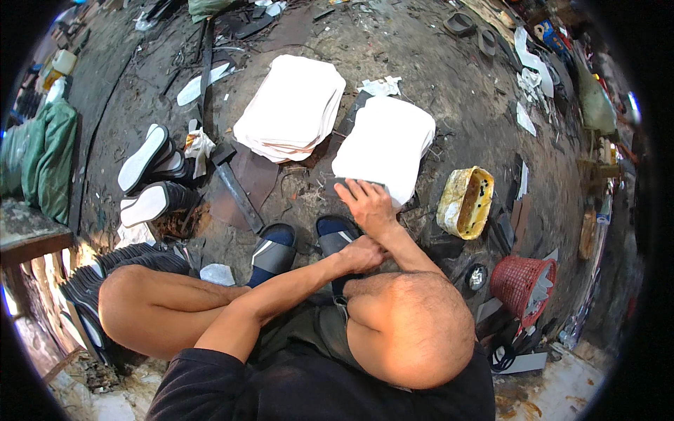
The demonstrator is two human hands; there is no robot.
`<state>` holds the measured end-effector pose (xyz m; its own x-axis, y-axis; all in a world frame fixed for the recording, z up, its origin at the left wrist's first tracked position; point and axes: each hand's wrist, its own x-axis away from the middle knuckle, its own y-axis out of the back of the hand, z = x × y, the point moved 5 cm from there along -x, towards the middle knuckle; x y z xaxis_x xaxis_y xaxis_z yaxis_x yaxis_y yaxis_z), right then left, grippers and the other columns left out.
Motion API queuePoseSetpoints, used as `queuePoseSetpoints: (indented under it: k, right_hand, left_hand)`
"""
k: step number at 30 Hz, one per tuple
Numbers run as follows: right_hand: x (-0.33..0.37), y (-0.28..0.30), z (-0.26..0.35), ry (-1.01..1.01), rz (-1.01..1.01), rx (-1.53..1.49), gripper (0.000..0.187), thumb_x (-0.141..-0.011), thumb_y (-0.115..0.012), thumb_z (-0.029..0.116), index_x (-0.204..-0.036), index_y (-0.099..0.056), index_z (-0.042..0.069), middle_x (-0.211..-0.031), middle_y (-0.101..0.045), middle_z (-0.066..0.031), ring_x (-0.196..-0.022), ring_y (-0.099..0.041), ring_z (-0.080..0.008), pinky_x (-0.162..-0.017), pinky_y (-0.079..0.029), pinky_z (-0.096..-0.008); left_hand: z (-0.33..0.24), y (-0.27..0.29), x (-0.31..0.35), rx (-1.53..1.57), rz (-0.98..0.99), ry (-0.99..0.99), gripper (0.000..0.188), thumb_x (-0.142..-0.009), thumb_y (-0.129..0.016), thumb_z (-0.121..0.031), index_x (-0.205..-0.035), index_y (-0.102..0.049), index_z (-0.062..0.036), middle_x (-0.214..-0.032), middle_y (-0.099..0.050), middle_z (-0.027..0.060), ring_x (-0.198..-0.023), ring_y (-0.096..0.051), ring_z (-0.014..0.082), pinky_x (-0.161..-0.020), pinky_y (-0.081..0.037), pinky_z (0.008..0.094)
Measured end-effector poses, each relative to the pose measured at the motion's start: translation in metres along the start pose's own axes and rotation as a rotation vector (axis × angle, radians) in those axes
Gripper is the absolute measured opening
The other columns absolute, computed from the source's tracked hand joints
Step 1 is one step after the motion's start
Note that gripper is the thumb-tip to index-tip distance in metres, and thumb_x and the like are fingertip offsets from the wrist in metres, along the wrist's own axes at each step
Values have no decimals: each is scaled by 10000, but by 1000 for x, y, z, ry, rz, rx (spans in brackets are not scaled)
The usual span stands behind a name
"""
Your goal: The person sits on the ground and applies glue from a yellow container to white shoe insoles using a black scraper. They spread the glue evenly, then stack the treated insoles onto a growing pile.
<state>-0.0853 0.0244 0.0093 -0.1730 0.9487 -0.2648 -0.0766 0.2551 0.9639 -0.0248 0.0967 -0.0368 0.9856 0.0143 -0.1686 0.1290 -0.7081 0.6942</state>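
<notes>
In front of my feet lies a stack of white rounded sheets, with a dark flat piece at its near edge. My right hand rests there, fingers stretched and apart on the dark piece and the sheets' edge. My left forearm crosses in front of my knees. My left hand is closed beside my right wrist; what it holds, if anything, is hidden. Farther left sits a taller stack of white sheets, its layers slightly uneven.
A yellow tub with stained walls stands right of the sheets, and a red basket of scraps is nearer. White-soled footwear and a dark bar lie left. Dark soles are piled by my left knee. Sandals lie far right.
</notes>
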Motion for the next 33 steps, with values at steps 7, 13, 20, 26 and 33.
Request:
queuePoseSetpoints:
  k: [7, 13, 20, 26, 33]
  right_hand:
    - [-38, 109, -62, -417, -243, -803, 260, -893, -695, 82, -1143, -686, 11, -1022, -722, -144, -961, -697, -260, -877, -537, -360]
    - [-61, 75, -186, -294, -86, -549, 314, -843, -638, 50, -1120, -743, 155, -1078, -745, -93, -933, -740, -234, -784, -591, -354]
    - [-102, 6, -232, -396, 362, -386, 347, -743, -582, 11, -937, -794, 205, -1079, -752, 1, -1137, -659, -206, -1052, -461, -427]
    - [-60, 32, -229, -463, 381, -265, 282, -796, -647, 114, -1010, -784, 236, -1038, -754, -24, -1053, -687, -260, -910, -517, -482]
    - [49, 47, -173, -764, 324, -358, 405, -856, -686, 232, -1257, -667, 173, -1062, -713, -194, -970, -680, -415, -820, -539, -484]
  left_hand:
    - [22, 40, -20, -70, -128, 124, 423, -859, -575, -127, -1276, -622, -73, -1301, -639, 148, -1151, -648, 291, -867, -575, 367]
    - [58, 59, -48, -407, -87, 259, 519, -816, -619, -69, -1333, -577, -41, -1467, -540, 73, -1360, -512, 188, -742, -612, 336]
    - [59, 62, -44, -366, -129, 235, 405, -856, -568, -53, -1255, -637, -71, -1439, -570, 32, -1334, -537, 163, -779, -609, 317]
    - [58, 64, -44, -315, -113, 269, 426, -788, -637, -55, -1211, -654, -97, -1404, -598, 2, -1305, -562, 160, -802, -599, 336]
    - [64, 78, -45, -300, -155, 208, 416, -779, -626, -22, -1183, -663, -112, -1370, -620, 14, -1272, -590, 175, -755, -600, 332]
